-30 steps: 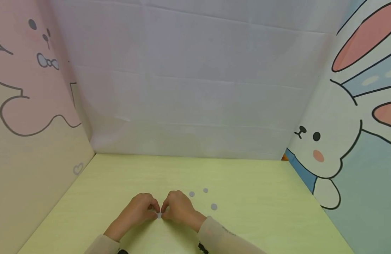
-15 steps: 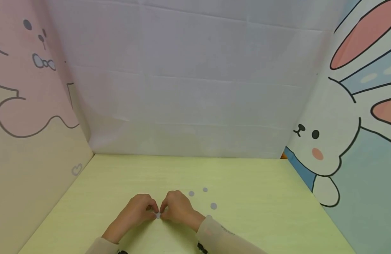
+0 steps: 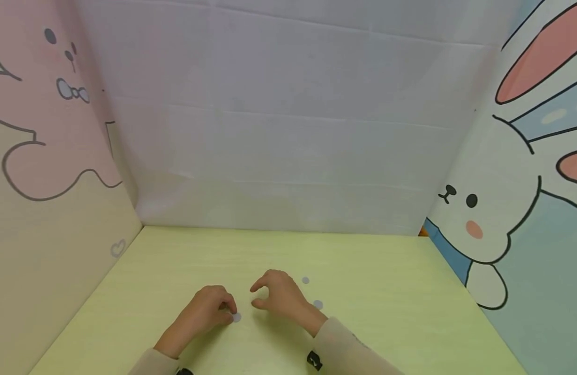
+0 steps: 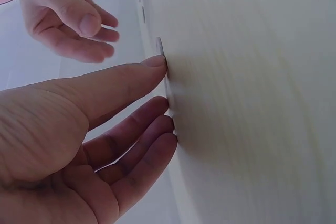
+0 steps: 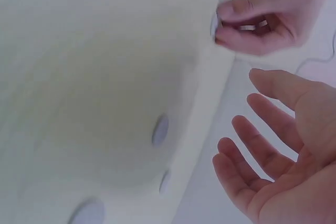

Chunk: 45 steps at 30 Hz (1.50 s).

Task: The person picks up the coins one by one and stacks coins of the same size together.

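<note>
In the head view a small grey disc (image 3: pixel 237 316) lies on the pale yellow tabletop (image 3: pixel 213 260), at the fingertips of my left hand (image 3: pixel 206 311). Its thumb and a finger are at the disc's edge, pinching it; the right wrist view shows this left hand (image 5: pixel 268 22) on the disc (image 5: pixel 214 24) too. To the right, my right hand (image 3: pixel 283 297) hovers over the table, holding nothing, its thumb and fingers spread apart. Two more grey discs (image 3: pixel 305 280) are beyond its wrist. The right wrist view shows another disc (image 5: pixel 160 129) that the right hand hides in the head view.
A white sheet (image 3: pixel 288 130) rises behind the table. The left panel (image 3: pixel 63 156) carries a pink animal drawing, and the right panel (image 3: pixel 499 219) a white rabbit.
My right hand has let go of the disc between both hands and moved right and away from me, spreading its fingers and covering one loose disc. My left hand stays put.
</note>
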Motion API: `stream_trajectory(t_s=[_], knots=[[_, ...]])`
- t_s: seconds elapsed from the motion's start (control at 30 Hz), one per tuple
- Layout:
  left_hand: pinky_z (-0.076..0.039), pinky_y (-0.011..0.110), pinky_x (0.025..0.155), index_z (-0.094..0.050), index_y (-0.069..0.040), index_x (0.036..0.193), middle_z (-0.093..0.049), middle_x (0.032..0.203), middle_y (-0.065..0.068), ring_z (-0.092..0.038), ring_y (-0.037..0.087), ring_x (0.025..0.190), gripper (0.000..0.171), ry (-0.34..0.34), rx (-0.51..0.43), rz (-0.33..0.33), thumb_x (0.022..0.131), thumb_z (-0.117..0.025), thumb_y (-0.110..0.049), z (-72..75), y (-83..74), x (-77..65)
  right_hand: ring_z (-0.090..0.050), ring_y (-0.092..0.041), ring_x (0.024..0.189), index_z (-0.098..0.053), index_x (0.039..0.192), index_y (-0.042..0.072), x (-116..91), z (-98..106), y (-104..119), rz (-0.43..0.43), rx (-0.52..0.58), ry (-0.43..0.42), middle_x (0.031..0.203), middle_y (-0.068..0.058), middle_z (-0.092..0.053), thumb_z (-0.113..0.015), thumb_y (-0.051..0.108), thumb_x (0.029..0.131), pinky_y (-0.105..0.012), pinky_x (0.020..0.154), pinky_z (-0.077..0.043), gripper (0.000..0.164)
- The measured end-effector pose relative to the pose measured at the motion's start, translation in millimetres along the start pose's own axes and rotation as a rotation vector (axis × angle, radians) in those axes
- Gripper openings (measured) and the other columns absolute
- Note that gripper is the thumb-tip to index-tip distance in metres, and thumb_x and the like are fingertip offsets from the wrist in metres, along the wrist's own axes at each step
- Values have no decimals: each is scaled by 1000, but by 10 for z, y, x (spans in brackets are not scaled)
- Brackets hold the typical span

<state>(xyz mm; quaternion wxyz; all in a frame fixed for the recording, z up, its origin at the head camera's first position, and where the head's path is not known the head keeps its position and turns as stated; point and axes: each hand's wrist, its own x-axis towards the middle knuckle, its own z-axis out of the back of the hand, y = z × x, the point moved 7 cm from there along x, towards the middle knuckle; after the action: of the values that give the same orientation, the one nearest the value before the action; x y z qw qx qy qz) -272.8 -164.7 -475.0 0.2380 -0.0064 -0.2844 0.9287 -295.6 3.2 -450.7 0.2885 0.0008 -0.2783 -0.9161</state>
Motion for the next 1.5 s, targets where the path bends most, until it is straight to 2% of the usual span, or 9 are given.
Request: stream_trajectory(t_s=[0.2, 0.43, 0.6, 0.93, 1.33, 1.5], knots=[[-52, 28, 72, -78, -21, 80, -65, 83, -10, -60, 10, 80, 19, -3, -6, 22, 81, -90, -6, 3, 10, -6, -66, -35, 103, -79, 120, 7, -94, 276, -267, -11, 71, -63, 116, -13, -73, -84, 17, 91, -37, 81, -54, 31], [-52, 28, 72, -78, -20, 81, -66, 83, -9, -60, 11, 80, 18, -8, -26, 28, 81, -92, -8, -18, 13, -5, -66, -39, 107, -75, 126, 3, -208, 439, -619, -89, 110, -109, 120, -16, -71, -83, 16, 91, -42, 83, -56, 38], [-51, 28, 72, -78, -20, 80, -65, 83, -9, -59, 11, 80, 19, -9, -14, 27, 81, -91, -8, -22, -4, 1, -67, -40, 109, -75, 126, 4, -271, 488, -759, -137, 133, -132, 121, -17, -71, -83, 16, 90, -47, 85, -58, 38], [-51, 29, 72, -78, -19, 80, -65, 84, -9, -59, 12, 81, 17, -1, 4, 27, 81, -92, -9, -6, -46, 5, -67, -40, 108, -75, 126, 3, -325, 502, -822, -148, 150, -151, 122, -17, -70, -82, 16, 91, -50, 84, -58, 38], [-50, 30, 72, -77, -19, 79, -65, 84, -8, -58, 13, 81, 19, -2, 9, 75, 81, -92, -7, 8, -19, -6, -67, -32, 100, -77, 123, 4, -193, 373, -828, -122, 91, -96, 118, -14, -71, -83, 15, 88, -42, 80, -57, 37], [-51, 29, 73, -78, -19, 80, -65, 84, -8, -58, 13, 81, 18, -7, 9, 52, 80, -92, -8, 14, -28, -10, -67, -30, 100, -77, 123, 6, -161, 339, -823, -120, 80, -81, 119, -12, -71, -84, 15, 89, -42, 80, -58, 36]])
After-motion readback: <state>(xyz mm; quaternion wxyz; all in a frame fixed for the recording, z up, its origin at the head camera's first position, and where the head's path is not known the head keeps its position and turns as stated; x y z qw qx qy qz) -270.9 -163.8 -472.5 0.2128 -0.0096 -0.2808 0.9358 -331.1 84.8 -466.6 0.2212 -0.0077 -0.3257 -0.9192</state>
